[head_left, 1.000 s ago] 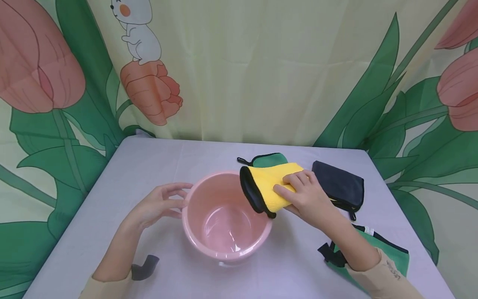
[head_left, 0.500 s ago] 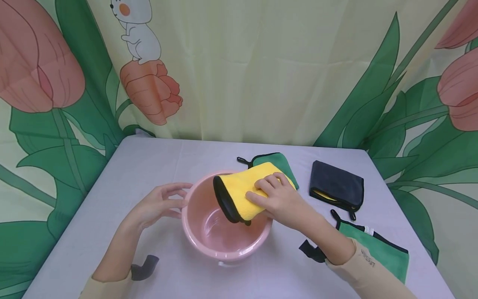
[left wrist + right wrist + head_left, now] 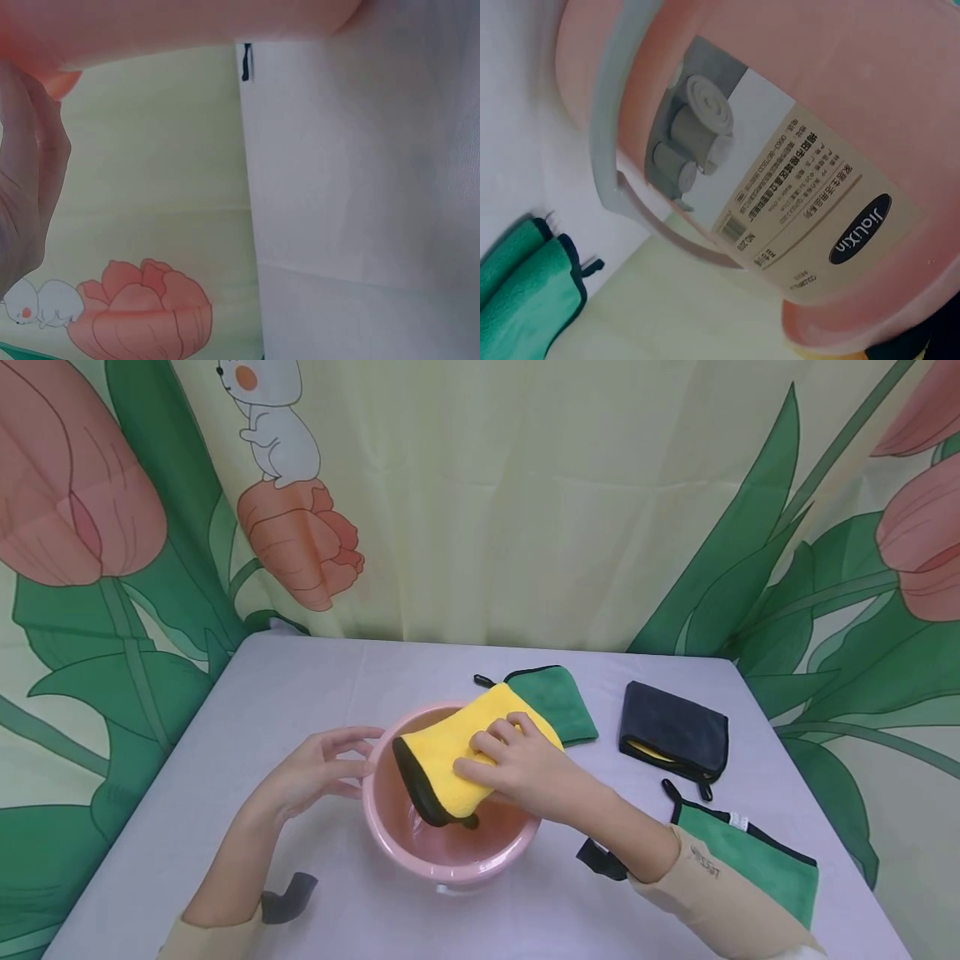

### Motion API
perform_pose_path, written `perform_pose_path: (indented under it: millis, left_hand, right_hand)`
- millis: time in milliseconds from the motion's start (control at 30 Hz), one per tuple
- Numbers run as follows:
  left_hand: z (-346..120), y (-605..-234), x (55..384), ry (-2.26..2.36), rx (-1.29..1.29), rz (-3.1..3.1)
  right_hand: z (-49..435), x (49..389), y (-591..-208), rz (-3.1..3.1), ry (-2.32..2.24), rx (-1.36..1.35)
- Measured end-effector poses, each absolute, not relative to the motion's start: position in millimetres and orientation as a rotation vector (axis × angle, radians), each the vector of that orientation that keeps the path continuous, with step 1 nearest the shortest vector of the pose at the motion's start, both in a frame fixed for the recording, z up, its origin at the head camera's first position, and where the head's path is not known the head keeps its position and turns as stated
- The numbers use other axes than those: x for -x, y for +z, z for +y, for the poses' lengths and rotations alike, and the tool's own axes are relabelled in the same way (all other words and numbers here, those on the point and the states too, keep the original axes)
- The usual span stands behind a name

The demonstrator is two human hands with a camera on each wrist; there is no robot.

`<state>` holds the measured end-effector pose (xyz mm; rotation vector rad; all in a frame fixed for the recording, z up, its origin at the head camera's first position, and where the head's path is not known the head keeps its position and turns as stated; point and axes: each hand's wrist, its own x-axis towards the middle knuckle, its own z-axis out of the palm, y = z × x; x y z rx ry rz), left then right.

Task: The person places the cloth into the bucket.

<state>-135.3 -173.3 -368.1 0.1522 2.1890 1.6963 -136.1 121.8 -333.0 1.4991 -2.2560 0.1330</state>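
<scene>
1. Left sleeve [image 3: 210,941]: beige cloth between seven and eight o'clock in the head view, ending on the forearm in a fairly straight edge.
2. Left hand [image 3: 322,768]: bare, as is the forearm down to the sleeve.
3. Dark grey piece [image 3: 291,898]: curved, matte, jutting from the left cuff towards two o'clock.
4. Right sleeve [image 3: 731,897]: matching beige, between four and five o'clock, lightly creased.
5. Lettering [image 3: 705,862]: small dark print towards the sleeve's eleven o'clock side, too small to read.
6. Right hand [image 3: 521,768]: bare too.
7. Black piece [image 3: 600,860]: angular, at the right cuff's nine o'clock.
</scene>
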Motion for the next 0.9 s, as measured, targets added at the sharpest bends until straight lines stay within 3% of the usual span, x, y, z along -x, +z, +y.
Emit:
perform_pose_path:
  millis: [900]
  left_hand:
    - [-173, -365, 136, 1.686, -0.123, 2.161]
  right_hand:
    - [89, 145, -349, -2.479, -0.089, -1.696]
